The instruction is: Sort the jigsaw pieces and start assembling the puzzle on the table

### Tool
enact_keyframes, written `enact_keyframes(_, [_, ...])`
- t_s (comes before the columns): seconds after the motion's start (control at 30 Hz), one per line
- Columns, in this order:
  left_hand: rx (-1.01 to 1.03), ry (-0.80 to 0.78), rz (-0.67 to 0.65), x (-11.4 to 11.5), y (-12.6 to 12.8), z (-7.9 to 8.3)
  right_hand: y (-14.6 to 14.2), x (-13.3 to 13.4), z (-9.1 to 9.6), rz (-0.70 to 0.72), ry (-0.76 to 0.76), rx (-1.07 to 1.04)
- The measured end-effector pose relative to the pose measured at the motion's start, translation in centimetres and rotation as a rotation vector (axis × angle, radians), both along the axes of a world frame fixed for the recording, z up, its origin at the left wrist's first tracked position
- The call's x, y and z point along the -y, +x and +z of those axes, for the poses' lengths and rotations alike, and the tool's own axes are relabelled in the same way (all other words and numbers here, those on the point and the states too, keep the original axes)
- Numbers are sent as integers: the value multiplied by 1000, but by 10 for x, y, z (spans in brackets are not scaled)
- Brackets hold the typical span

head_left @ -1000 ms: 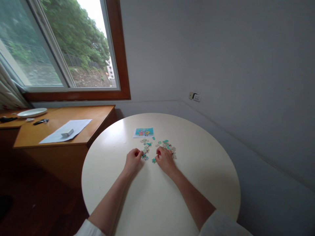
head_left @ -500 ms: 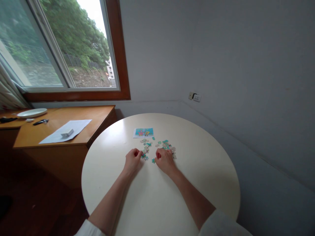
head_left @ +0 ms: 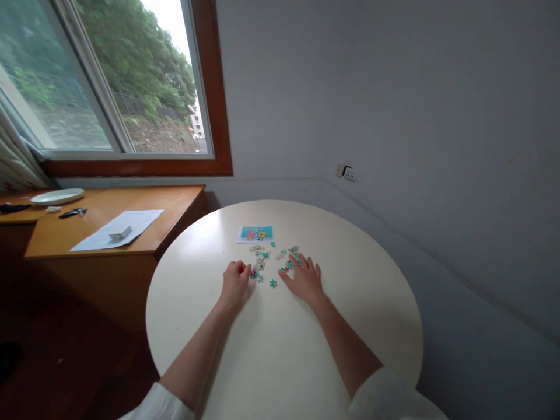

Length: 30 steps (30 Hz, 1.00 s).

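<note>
Loose jigsaw puzzle pieces in teal and pale grey lie in two groups on the round white table. My left hand rests at the near left side of the left group of puzzle pieces, its fingers curled and pinched. What the fingertips hold, if anything, is too small to make out; a pinkish bit shows beside them. Over the right group of puzzle pieces my right hand lies with fingers spread, hiding part of it. A single teal puzzle piece sits between the hands.
Beyond the pieces lies a small cartoon picture card. At the left, a wooden desk carries a paper sheet, a small white box and a white plate. A wall socket is at the right.
My right hand has gone from curled to spread out and shifted slightly right, uncovering the single teal piece. My left hand has hardly moved.
</note>
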<state>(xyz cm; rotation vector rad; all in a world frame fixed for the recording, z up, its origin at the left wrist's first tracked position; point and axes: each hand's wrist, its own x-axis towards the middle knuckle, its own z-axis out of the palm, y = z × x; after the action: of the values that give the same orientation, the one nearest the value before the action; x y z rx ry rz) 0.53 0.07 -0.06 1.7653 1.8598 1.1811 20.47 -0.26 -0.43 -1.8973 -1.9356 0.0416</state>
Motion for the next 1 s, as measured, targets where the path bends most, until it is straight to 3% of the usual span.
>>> enact_keyframes(0.17, [-98, 59, -95, 4, 5, -5, -4, -2, -2, 191, 34, -23])
enact_keyframes(0.33, [-399, 76, -250, 10, 13, -10, -4, -8, -5, 275, 104, -107])
enact_keyframes(0.47, [-474, 37, -272, 11, 17, -8, -3, -12, -9, 300, 140, -190])
enact_keyframes(0.8, [-586, -9, -265, -9, 32, 4, -8, -11, 5, 161, 196, -68])
enact_keyframes(1.0, [-529, 46, -119, -32, 36, -4, -13, -24, 1, 33, 188, 51])
